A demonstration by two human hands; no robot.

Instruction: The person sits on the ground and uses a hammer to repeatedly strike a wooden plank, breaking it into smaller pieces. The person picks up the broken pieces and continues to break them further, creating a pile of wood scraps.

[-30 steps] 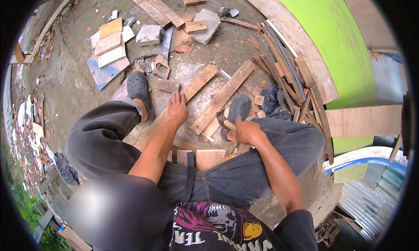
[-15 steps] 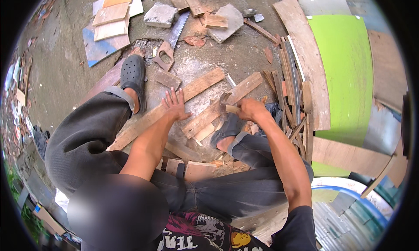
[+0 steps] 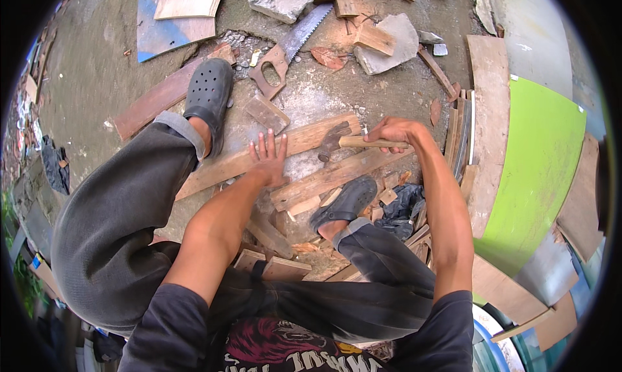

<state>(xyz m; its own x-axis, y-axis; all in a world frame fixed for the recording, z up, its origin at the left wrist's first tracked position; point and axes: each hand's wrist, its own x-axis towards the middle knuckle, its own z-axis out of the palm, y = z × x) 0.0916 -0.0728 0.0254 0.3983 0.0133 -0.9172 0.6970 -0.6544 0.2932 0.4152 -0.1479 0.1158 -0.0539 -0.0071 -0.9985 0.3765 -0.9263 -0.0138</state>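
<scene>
My left hand (image 3: 267, 159) lies flat with its fingers spread, pressed on a long wooden plank (image 3: 227, 169) that runs from near my left foot toward the right. My right hand (image 3: 394, 136) is closed around the wooden handle of a hammer (image 3: 363, 141). The hammer's metal head points left and overlaps the far end of the long plank; whether it touches the wood, I cannot tell. Below the hammer a shorter plank (image 3: 324, 180) lies at a slant, its right part passing under my right hand. A small wood block (image 3: 267, 113) sits just beyond my left fingers.
A handsaw (image 3: 269, 73) lies beyond the block, near a concrete chunk (image 3: 281, 1). Another flat stone (image 3: 391, 44) carries a wood offcut. My dark clogs (image 3: 208, 97) flank the planks. Stacked wood strips and a green panel (image 3: 534, 158) stand on the right; a black plastic bag (image 3: 402, 210) lies nearby.
My right hand has moved away from me with the hammer, whose head has shifted from the shorter plank toward the long plank's far end. My left hand stays on the long plank. The view has shifted.
</scene>
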